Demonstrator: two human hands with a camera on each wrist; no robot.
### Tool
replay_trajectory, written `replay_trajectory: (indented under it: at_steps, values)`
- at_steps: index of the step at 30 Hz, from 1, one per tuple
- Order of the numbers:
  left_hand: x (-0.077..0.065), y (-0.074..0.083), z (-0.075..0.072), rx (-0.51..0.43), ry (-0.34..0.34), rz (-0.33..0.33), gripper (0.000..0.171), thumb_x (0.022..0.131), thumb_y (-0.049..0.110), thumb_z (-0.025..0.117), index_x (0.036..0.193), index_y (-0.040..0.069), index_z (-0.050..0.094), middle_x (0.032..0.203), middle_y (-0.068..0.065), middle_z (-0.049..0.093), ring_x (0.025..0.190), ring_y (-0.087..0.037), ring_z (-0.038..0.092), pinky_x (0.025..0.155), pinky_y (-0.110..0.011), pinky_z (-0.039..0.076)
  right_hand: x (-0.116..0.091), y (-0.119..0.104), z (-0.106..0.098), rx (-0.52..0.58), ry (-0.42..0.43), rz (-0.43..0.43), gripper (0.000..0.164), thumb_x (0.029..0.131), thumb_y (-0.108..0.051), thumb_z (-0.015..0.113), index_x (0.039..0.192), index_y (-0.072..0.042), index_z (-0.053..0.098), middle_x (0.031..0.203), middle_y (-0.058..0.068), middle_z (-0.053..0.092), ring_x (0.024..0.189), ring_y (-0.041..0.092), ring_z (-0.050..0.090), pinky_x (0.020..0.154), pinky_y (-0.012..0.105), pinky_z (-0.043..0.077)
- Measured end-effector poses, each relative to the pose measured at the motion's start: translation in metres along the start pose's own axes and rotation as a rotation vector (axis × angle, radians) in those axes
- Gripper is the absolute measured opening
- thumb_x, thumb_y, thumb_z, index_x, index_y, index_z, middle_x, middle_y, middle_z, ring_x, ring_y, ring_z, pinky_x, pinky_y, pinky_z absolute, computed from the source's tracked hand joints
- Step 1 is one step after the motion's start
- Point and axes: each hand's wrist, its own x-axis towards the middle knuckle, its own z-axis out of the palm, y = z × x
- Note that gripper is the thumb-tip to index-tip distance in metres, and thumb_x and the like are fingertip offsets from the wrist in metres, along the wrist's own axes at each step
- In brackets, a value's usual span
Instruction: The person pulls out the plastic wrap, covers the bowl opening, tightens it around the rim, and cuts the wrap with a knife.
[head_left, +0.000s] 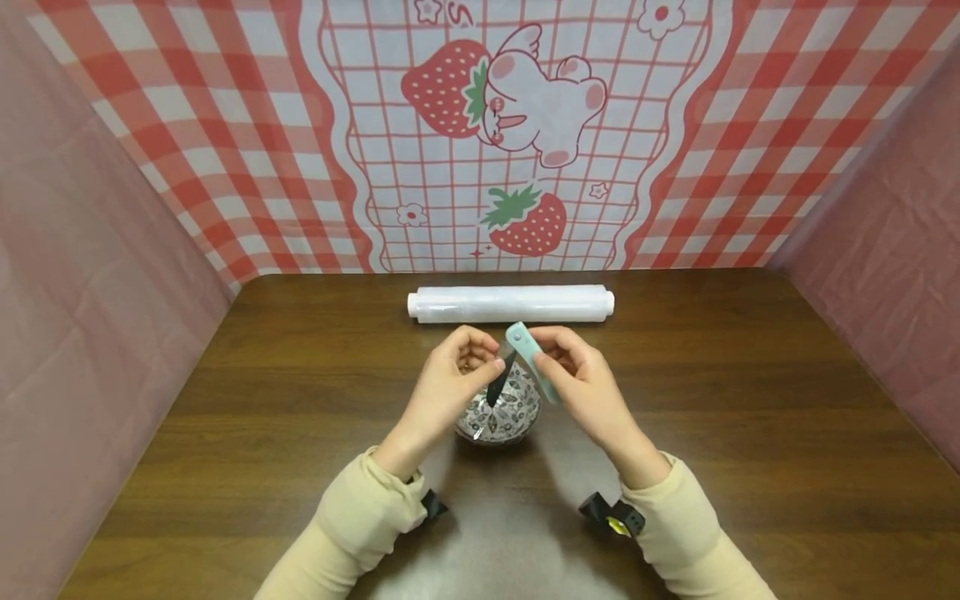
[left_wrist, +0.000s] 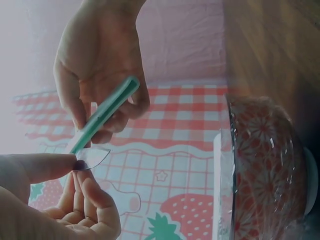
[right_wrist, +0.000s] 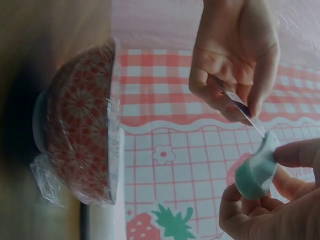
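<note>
A small folding knife with a mint-green handle (head_left: 527, 345) and a dark blade (head_left: 498, 387) is held between the two hands. The blade stands part-way out, at an angle to the handle. My left hand (head_left: 448, 377) pinches the blade between thumb and forefinger, its other fingers loosely curled. In my right hand (head_left: 589, 390) the handle (right_wrist: 256, 175) is gripped by thumb and fingers. Just below the knife a patterned bowl (head_left: 504, 423) sits on the table, apart from both hands. Clear plastic film covers its top and clings to its side (left_wrist: 270, 170).
Behind the bowl a roll of cling film (head_left: 510, 305) lies crosswise on the brown wooden table (head_left: 300, 433). A red-checked strawberry cloth (head_left: 660, 167) hangs at the back, and pink cloths (head_left: 90, 292) hang at both sides.
</note>
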Motion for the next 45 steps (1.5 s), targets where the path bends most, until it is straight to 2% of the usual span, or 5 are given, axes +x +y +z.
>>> replay_trajectory:
  at_steps: [10,21,31,38,45]
  values:
    - [0.002,0.002,-0.004,0.037,-0.032,-0.028,0.014,0.079,0.003,0.064,0.092,0.002,0.061,0.081,-0.007,0.060,0.074,-0.011,0.053,0.069,-0.024,0.045,0.000,-0.004,-0.005,-0.009,-0.022,-0.031,0.027,0.089,-0.001,0.050,0.115,0.003,0.055,0.090,0.013,0.058,0.073,0.007,0.054,0.060,0.022,0.046]
    - [0.002,0.004,-0.007,0.021,-0.048,0.014,0.014,0.080,-0.001,0.061,0.094,-0.001,0.061,0.083,-0.012,0.062,0.075,-0.011,0.054,0.070,-0.025,0.047,0.002,-0.004,-0.014,-0.033,-0.087,0.007,0.027,0.088,-0.002,0.053,0.114,0.004,0.054,0.096,0.018,0.059,0.081,0.009,0.056,0.066,0.022,0.049]
    - [0.001,0.005,-0.006,0.032,-0.012,0.023,0.013,0.079,-0.001,0.063,0.092,-0.001,0.062,0.082,-0.012,0.062,0.074,-0.012,0.055,0.070,-0.025,0.048,0.003,-0.004,-0.019,-0.081,-0.109,0.016,0.023,0.086,0.001,0.056,0.109,0.005,0.056,0.095,0.017,0.060,0.080,0.010,0.055,0.066,0.023,0.051]
    - [-0.001,0.006,-0.004,0.039,0.027,0.020,0.013,0.078,-0.003,0.064,0.090,-0.001,0.062,0.080,-0.012,0.061,0.071,-0.012,0.055,0.065,-0.021,0.050,0.002,-0.004,-0.015,-0.124,-0.079,0.027,0.022,0.085,0.002,0.056,0.107,0.007,0.056,0.093,0.017,0.060,0.078,0.009,0.055,0.066,0.020,0.050]
    - [-0.002,0.005,-0.003,0.108,0.055,0.046,0.012,0.078,0.001,0.066,0.089,0.002,0.063,0.077,-0.010,0.062,0.063,-0.011,0.052,0.056,-0.020,0.046,0.001,-0.005,-0.010,-0.111,-0.073,0.059,0.021,0.085,0.004,0.056,0.105,0.009,0.054,0.093,0.019,0.059,0.078,0.009,0.054,0.065,0.019,0.050]
